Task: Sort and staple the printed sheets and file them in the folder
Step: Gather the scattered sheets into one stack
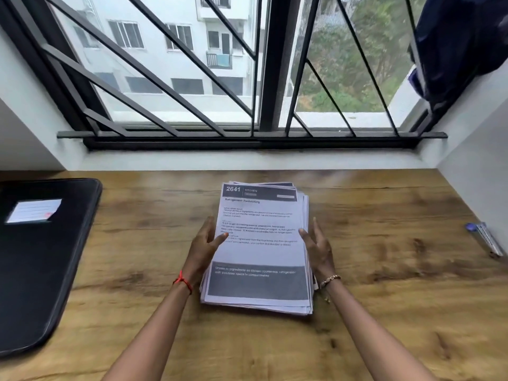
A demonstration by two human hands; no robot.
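A thick stack of printed sheets [259, 251] lies in the middle of the wooden desk [384, 284]; the top page reads "2641 KITCHEN". My left hand [203, 248] holds the stack's left edge, thumb on the top page and fingers along the side. At the right edge my right hand [317, 247] holds the stack the same way. A black folder [41, 259] with a white label lies closed at the desk's left. A blue and silver stapler [485, 237] lies at the far right by the wall.
A barred window [220, 78] with a sill runs along the desk's far edge. White walls close in the desk on the left and right. Dark blue cloth [461, 42] hangs at the upper right.
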